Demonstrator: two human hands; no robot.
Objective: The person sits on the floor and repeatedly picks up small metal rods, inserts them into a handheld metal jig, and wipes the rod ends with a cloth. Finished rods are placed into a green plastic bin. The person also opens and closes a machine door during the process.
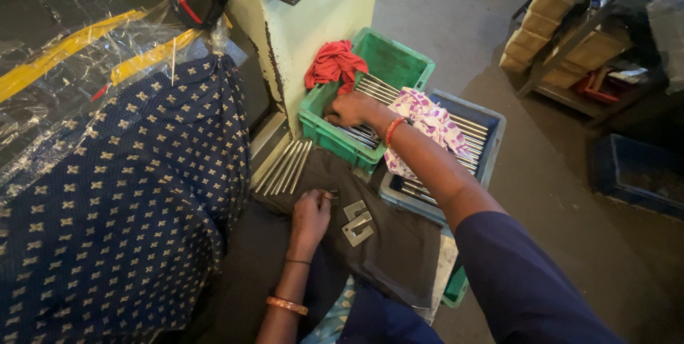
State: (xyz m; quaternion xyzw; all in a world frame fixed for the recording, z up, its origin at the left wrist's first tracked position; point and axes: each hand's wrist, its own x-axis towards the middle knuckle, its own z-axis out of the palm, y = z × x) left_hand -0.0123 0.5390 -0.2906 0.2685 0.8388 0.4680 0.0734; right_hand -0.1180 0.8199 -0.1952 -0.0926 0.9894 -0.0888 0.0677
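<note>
Both hands were busy: the right hand (353, 109) reached into the green crate (399, 66), fingers closing on the metal rods (370, 91) lying along its floor, while the left hand (311, 210) rested curled on a dark cloth (399, 244) beside two flat metal brackets (358, 223). Stiff, smooth and probably heavy in bundles, those rods seemed best gripped mid-length. More rods filled the blue crate (491, 127) under a patterned rag (427, 120).
</note>
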